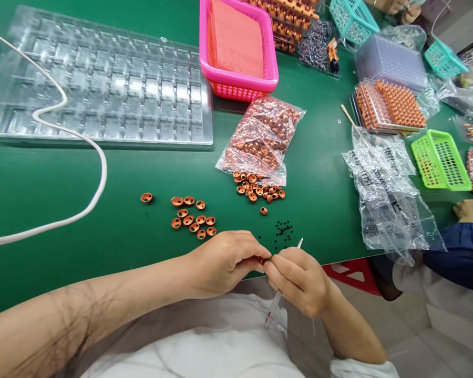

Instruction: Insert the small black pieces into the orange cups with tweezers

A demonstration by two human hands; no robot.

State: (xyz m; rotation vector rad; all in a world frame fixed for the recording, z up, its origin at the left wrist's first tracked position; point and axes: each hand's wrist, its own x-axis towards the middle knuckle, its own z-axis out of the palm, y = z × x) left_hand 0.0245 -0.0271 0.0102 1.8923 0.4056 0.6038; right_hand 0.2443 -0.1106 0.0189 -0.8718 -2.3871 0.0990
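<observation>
My left hand (228, 260) pinches a small copper-coloured cup-shaped part (264, 261) near the table's front edge, and its fingertips hide most of it. Close against it, my right hand (301, 283) has its fingers closed around a thin clear pen-like stick (274, 308). The stick's pointed end shows above the knuckles. Just beyond my hands lie several tiny black discs (284, 230). Left of these, several copper-coloured cups with holes (188, 220) sit loosely spread. More small copper pieces (253, 188) spill from the mouth of a clear plastic bag (260, 134).
Clear moulded trays (114, 84) lie at the back left, with a white cable (98, 152) across them. A pink basket (236, 90) stands at the back. To the right are crumpled plastic bags (382, 184), a green basket (441, 160) and another person's sleeve (459, 254).
</observation>
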